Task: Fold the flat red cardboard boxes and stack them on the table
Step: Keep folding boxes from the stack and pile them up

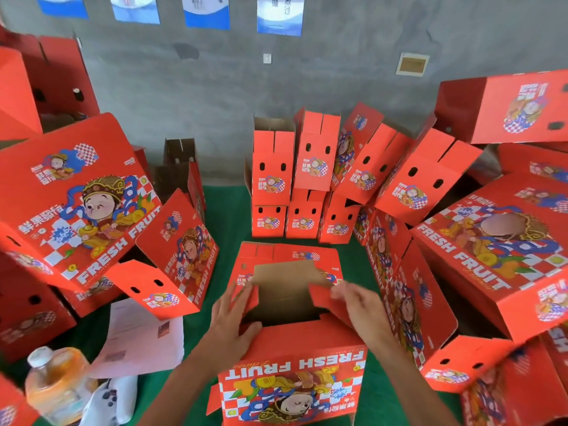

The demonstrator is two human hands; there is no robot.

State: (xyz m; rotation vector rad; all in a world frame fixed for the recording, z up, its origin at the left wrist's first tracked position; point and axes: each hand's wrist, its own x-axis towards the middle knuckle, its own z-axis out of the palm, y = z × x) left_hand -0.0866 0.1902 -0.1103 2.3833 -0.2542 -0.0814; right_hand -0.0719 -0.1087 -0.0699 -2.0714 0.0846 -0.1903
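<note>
Nearest the person, the red "FRESH FRUIT" box being folded (292,376) stands upright on the green table cover (227,216), its printed front face turned toward the wearer so the lettering reads upside down. Its long axis runs left to right, and its open top faces up, showing brown cardboard inside.

The left hand (229,321) rests at the box's left top edge, fingers straight and slightly spread, pressing against the small left end flap (247,298). The right hand (358,305) is at the opposite end and pinches the right end flap (321,295) between thumb and fingers; motion blur hides the exact grip. Each flap lies directly under its own hand, so neither hand has to reach. The coming move likely turns on both end flaps swinging inward, toward each other along the long axis. The far long flap (285,272) stands tilted back behind the opening, beyond both sets of fingers.

To the left lie a plastic bottle of orange drink (57,379) and a sheet of paper (144,333). Farther off, folded boxes lean in loose piles on the left (76,204) and right (491,241), and a tidier stack of upright boxes (304,179) stands against the grey wall (199,87).
</note>
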